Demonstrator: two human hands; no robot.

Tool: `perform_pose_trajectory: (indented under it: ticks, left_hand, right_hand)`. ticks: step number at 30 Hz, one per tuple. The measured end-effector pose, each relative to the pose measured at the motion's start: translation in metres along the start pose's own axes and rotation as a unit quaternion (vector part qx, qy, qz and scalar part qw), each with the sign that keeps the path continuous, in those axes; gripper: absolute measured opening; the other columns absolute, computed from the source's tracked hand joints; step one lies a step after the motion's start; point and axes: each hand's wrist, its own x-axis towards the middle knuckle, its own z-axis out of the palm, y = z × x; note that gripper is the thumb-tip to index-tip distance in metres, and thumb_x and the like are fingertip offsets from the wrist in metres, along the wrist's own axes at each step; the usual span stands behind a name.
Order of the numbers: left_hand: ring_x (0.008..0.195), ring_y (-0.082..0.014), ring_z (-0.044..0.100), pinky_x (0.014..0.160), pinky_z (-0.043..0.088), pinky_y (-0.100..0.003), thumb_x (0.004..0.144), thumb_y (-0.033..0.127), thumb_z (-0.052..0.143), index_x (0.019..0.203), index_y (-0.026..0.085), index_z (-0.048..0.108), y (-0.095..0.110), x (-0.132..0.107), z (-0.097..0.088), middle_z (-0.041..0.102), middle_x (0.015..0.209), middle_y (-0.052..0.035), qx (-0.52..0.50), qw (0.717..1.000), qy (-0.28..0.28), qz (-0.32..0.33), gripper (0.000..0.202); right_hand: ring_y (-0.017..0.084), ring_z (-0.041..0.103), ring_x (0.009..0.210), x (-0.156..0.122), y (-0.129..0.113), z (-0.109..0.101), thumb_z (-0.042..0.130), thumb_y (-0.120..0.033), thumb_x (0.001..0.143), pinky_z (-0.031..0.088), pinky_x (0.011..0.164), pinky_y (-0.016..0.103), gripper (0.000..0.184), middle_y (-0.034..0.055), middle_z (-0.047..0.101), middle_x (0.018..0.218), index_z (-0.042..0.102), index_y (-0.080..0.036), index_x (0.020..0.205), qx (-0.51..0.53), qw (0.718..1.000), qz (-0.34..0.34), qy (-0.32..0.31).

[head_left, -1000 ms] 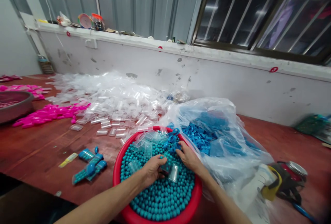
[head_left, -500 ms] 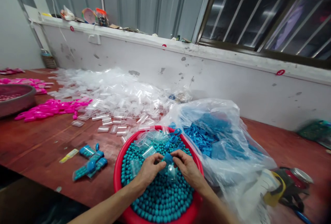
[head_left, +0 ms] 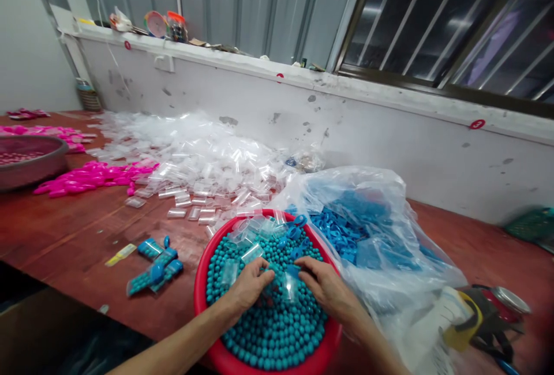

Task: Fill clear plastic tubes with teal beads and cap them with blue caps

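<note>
Both bare hands are working over a red plastic basin (head_left: 200, 288) at the near edge of the reddish desk (head_left: 82, 236), and it's full of round turquoise beads (head_left: 264, 343). The left hand (head_left: 247, 287) is above the middle of them, its grip nearly closed, thumb and forefinger almost meeting; something clear shows below, but I can't tell whether the fingers have it. The right hand (head_left: 325, 285) faces it, its grip a little apart, with a small blue cap (head_left: 293, 271) at the fingertips; it's too blurred to say if it's pinched. Between the hands a clear plastic sleeve (head_left: 291, 289) catches the light.

More clear sleeves and a few looped blue pieces (head_left: 299, 221) lie on the beads toward the far rim. Just beyond, to the right, a translucent bag (head_left: 372, 176) spreads over the desk with plenty of blue pieces in it. A big glossy heap of clear sleeves (head_left: 194, 153) runs back to the wall. Left of the basin sit some bead-filled sleeves with blue ends (head_left: 149, 280), a yellow-tipped strip (head_left: 121, 255) beside them, and farther over, bright pink pieces (head_left: 90, 179) near a greyish basin (head_left: 52, 170).
</note>
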Motion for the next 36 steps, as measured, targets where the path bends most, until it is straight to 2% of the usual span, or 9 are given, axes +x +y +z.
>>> perform_pose_trajectory:
  ticks: [3, 8, 10, 12, 17, 21, 26, 31, 36]
  left_hand:
    - [0.043, -0.0102, 0.055, 0.036, 0.027, -0.017, 0.071, 0.041, 0.049, 0.088, 0.017, 0.044, 0.000, -0.002, 0.001, 0.061, 0.068, 0.0009, -0.035, 0.999, -0.026, 0.016, 0.030]
    - [0.041, -0.0086, 0.053, 0.034, 0.027, -0.016, 0.071, 0.043, 0.051, 0.090, 0.016, 0.045, 0.000, -0.002, -0.001, 0.059, 0.065, 0.0021, -0.068, 0.997, -0.019, 0.024, 0.033]
    - [0.043, -0.0092, 0.054, 0.034, 0.027, -0.015, 0.072, 0.043, 0.051, 0.092, 0.018, 0.043, 0.000, -0.003, -0.002, 0.060, 0.067, 0.0020, -0.069, 0.997, -0.023, 0.022, 0.033]
    - [0.046, -0.0101, 0.056, 0.035, 0.029, -0.015, 0.073, 0.041, 0.050, 0.093, 0.018, 0.042, 0.001, -0.003, -0.002, 0.061, 0.068, 0.0013, -0.070, 0.996, -0.043, 0.018, 0.032]
    - [0.044, -0.0092, 0.056, 0.036, 0.030, -0.015, 0.074, 0.039, 0.051, 0.095, 0.017, 0.041, 0.002, -0.006, 0.001, 0.060, 0.070, 0.0013, -0.072, 0.995, -0.050, 0.046, 0.032]
    - [0.039, -0.0071, 0.052, 0.035, 0.028, -0.015, 0.074, 0.037, 0.050, 0.108, 0.016, 0.039, 0.000, -0.005, 0.002, 0.058, 0.068, 0.0023, -0.081, 0.993, -0.048, 0.068, 0.041]
    - [0.037, -0.0060, 0.050, 0.034, 0.026, -0.016, 0.073, 0.037, 0.050, 0.119, 0.014, 0.035, -0.001, -0.004, 0.005, 0.058, 0.067, 0.0013, -0.102, 0.993, -0.035, 0.058, 0.054]
    - [0.035, -0.0053, 0.046, 0.034, 0.028, -0.016, 0.072, 0.035, 0.051, 0.120, 0.014, 0.036, 0.001, -0.006, 0.006, 0.053, 0.061, 0.0041, -0.085, 0.993, -0.033, 0.074, 0.054]
    - [0.036, -0.0046, 0.037, 0.032, 0.030, -0.016, 0.071, 0.031, 0.051, 0.111, 0.015, 0.044, -0.002, -0.007, 0.007, 0.042, 0.053, 0.0083, -0.091, 0.993, 0.006, 0.074, 0.043]
  right_hand:
    - [0.016, 0.058, 0.082, 0.004, -0.003, 0.012, 0.043, -0.018, 0.082, 0.043, 0.075, 0.026, 0.021, 0.0044, 0.064, 0.087, 0.060, -0.017, 0.094, 0.026, 0.998, -0.002, 0.051]
    - [0.016, 0.057, 0.075, 0.001, 0.000, 0.006, 0.047, -0.017, 0.079, 0.042, 0.069, 0.025, 0.017, 0.0039, 0.062, 0.077, 0.063, -0.016, 0.083, -0.010, 0.999, -0.037, -0.019]
    - [0.016, 0.056, 0.076, 0.000, 0.004, 0.001, 0.047, -0.018, 0.079, 0.042, 0.070, 0.025, 0.017, 0.0032, 0.062, 0.079, 0.063, -0.017, 0.085, 0.013, 1.000, -0.020, -0.017]
    - [0.015, 0.056, 0.073, 0.001, 0.005, 0.003, 0.046, -0.021, 0.080, 0.042, 0.067, 0.024, 0.017, 0.0017, 0.062, 0.078, 0.061, -0.018, 0.089, 0.064, 0.997, 0.017, 0.025]
    - [0.009, 0.045, 0.048, 0.008, 0.002, 0.032, 0.047, -0.031, 0.080, 0.036, 0.047, 0.020, 0.019, -0.0049, 0.049, 0.055, 0.059, -0.018, 0.080, 0.203, 0.972, 0.099, 0.058]
    - [0.008, 0.039, 0.043, 0.013, -0.002, 0.045, 0.046, -0.035, 0.079, 0.032, 0.041, 0.019, 0.023, -0.0062, 0.042, 0.051, 0.061, -0.017, 0.078, 0.242, 0.959, 0.121, 0.083]
    - [0.009, 0.041, 0.048, 0.012, -0.006, 0.040, 0.048, -0.032, 0.079, 0.033, 0.046, 0.020, 0.024, -0.0046, 0.045, 0.052, 0.064, -0.016, 0.077, 0.201, 0.971, 0.095, 0.089]
    - [0.011, 0.046, 0.055, 0.008, -0.008, 0.040, 0.045, -0.030, 0.081, 0.036, 0.051, 0.020, 0.023, -0.0022, 0.051, 0.059, 0.065, -0.017, 0.082, 0.151, 0.977, 0.058, 0.140]
    - [0.011, 0.047, 0.056, 0.005, -0.009, 0.047, 0.044, -0.026, 0.082, 0.037, 0.053, 0.021, 0.023, -0.0012, 0.052, 0.061, 0.065, -0.017, 0.079, 0.134, 0.987, -0.006, 0.094]
